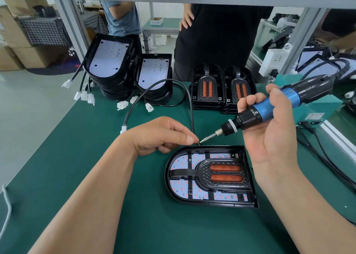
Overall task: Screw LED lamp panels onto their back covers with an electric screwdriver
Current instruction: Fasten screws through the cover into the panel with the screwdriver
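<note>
A black D-shaped lamp (210,176) lies flat on the green mat (77,157), its white LED panel showing under a black cover with two orange strips. Its black cable (159,86) arcs up and back to a white plug. My right hand (269,138) grips a blue and black electric screwdriver (269,107), tilted with its bit pointing down-left above the lamp's far edge. My left hand (163,136) pinches a small screw (198,142) right at the bit's tip.
Two stacks of lamps with bare LED panels (109,61) and dangling white plugs stand at the back left. Two stacks of black covers (223,88) sit at the back centre. Two people (217,38) stand behind the table. Cables (327,157) run along the right edge.
</note>
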Demonstrator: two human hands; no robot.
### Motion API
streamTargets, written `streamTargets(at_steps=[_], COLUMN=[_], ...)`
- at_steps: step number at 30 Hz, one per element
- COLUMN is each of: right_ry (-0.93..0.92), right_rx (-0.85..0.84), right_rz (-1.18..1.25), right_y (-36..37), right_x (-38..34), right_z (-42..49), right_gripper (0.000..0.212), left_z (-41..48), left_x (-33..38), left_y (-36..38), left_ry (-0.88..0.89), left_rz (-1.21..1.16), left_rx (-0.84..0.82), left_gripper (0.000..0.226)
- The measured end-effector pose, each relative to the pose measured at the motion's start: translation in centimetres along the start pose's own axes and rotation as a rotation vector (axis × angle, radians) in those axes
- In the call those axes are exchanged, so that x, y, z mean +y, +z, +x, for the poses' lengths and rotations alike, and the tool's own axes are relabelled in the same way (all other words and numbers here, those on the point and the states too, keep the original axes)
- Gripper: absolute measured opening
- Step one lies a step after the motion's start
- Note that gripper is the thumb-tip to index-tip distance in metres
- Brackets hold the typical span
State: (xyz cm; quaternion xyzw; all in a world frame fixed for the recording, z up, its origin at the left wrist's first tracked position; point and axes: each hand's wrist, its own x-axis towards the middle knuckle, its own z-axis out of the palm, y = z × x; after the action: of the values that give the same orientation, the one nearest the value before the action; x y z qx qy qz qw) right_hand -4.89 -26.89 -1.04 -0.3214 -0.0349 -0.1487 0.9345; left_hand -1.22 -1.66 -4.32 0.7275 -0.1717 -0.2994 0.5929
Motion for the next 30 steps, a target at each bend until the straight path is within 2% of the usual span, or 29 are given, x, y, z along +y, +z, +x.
streamTargets(at_steps=[4, 10, 19, 27, 30], right_ry=[0.033, 0.095, 0.157, 0.179, 0.179], right_rx=[-0.173, -0.338, -0.459, -0.554, -0.564], right_rz=[-0.065, -0.173, -0.240, -0.243, -0.249], right_y=[0.9, 1.8, 2.5, 2.7, 2.7], right_x=[-0.1, 0.7, 1.0, 1.4, 1.3], right_z=[-1.0, -2.7, -4.1, -4.8, -4.8], right_gripper=[0.012, 0.019, 0.033, 0.033, 0.033], left_z=[0.1, 0.5, 0.3, 0.1, 0.0], left_x=[-0.1, -0.5, -0.3, 0.1, 0.1], left_y=[0.2, 0.3, 0.7, 1.0, 1.1], left_ry=[-0.057, -0.048, -0.041, -0.036, -0.033], left_rz=[0.124, 0.133, 0.127, 0.129, 0.130], left_rx=[-0.019, 0.011, 0.015, 0.006, 0.002], left_gripper=[0.043, 0.032, 0.024, 0.009, 0.013])
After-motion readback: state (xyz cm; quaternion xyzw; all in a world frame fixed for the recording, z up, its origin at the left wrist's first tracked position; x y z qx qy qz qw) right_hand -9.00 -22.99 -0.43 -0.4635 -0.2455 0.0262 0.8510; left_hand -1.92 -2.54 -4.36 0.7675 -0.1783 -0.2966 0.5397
